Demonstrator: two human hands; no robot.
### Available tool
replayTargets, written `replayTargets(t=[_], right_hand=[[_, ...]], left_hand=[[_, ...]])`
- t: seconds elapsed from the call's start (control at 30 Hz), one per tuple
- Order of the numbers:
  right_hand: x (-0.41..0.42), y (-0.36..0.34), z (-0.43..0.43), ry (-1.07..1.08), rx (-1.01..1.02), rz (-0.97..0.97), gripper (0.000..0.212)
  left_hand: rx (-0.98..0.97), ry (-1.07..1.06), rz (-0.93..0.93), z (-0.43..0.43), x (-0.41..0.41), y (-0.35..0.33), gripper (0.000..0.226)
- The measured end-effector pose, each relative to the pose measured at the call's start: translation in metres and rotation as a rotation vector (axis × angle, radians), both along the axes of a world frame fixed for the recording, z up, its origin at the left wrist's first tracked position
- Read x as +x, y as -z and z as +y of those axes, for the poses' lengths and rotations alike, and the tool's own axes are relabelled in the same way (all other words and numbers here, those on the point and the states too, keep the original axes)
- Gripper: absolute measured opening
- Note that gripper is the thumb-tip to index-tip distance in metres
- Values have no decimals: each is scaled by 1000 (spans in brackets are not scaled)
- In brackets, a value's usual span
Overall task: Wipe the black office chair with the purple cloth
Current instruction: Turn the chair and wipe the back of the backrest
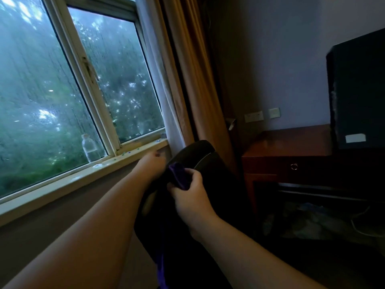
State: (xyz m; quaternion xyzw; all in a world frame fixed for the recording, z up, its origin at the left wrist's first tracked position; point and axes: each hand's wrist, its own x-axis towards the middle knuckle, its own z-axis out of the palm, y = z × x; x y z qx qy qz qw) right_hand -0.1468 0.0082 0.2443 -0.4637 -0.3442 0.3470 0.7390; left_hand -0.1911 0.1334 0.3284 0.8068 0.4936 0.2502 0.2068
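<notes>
The black office chair (200, 155) stands in the dim middle of the view, its backrest rising beside the curtain. My right hand (188, 195) is shut on the purple cloth (179, 177) and presses it against the upper backrest. A strip of the purple cloth also hangs down lower along the chair. My left hand (153, 163) reaches to the far left edge of the backrest, just under the window sill. Its fingers are hidden behind the chair, so whether it grips the chair does not show.
A window with a white sill (83, 174) fills the left, with a clear plastic bottle (90, 148) standing on it. Tan curtains (187, 80) hang behind the chair. A wooden desk (291, 151) with a black monitor (358, 90) stands at the right.
</notes>
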Motion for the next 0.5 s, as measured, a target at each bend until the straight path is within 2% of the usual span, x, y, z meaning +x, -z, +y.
replayTargets(t=[0.07,0.13,0.3,0.4,0.5], right_hand=[[9,5,13,100,41,-203,47],[14,9,27,163,79,-308,54],[22,16,71,294,125,-360,64],[44,13,98,392,124,-366,58],[74,8,125,531,41,-450,47]], left_hand=[[-37,-3,161,11,6,7,44],[29,58,304,17,9,9,41],[209,138,596,33,8,10,38],[282,156,671,42,7,14,37],[319,177,691,45,9,15,36]])
